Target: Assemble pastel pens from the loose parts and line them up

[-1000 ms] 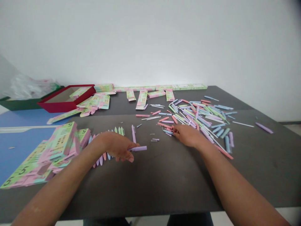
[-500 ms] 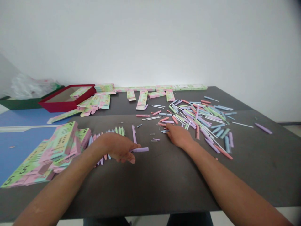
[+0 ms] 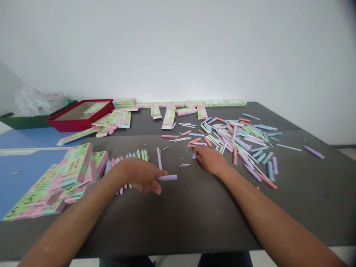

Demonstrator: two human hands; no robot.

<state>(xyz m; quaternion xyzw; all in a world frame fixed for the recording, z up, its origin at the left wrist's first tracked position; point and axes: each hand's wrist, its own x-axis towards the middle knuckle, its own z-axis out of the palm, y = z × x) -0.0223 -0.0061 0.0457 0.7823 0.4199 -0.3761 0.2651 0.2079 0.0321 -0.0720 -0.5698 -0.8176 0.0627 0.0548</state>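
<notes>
My left hand point(image 3: 144, 175) is closed around a purple pen barrel point(image 3: 168, 177), which sticks out to the right past the thumb. Just behind it a purple pen point(image 3: 159, 157) lies on the table. Under and beyond the left wrist is a row of pens in several pastel colours, with green pens point(image 3: 142, 154) at its right end. My right hand point(image 3: 208, 159) rests low at the left edge of a heap of loose pen parts point(image 3: 239, 137). Its fingers are pinched together by a small light-blue piece point(image 3: 194, 156); what lies between the fingertips is mostly hidden.
Stacked pen boxes point(image 3: 75, 167) stand at the left, with flattened cartons point(image 3: 116, 120) behind. A red tray point(image 3: 69, 124) and a green tray point(image 3: 25, 122) holding a clear plastic bag point(image 3: 39, 101) are at the far left. More boxes point(image 3: 194, 104) line the wall. Small clear pieces point(image 3: 183, 165) lie mid-table.
The view has shifted slightly. My left hand stays put with the purple barrel. The light-blue piece by my right fingertips now sits more tilted.
</notes>
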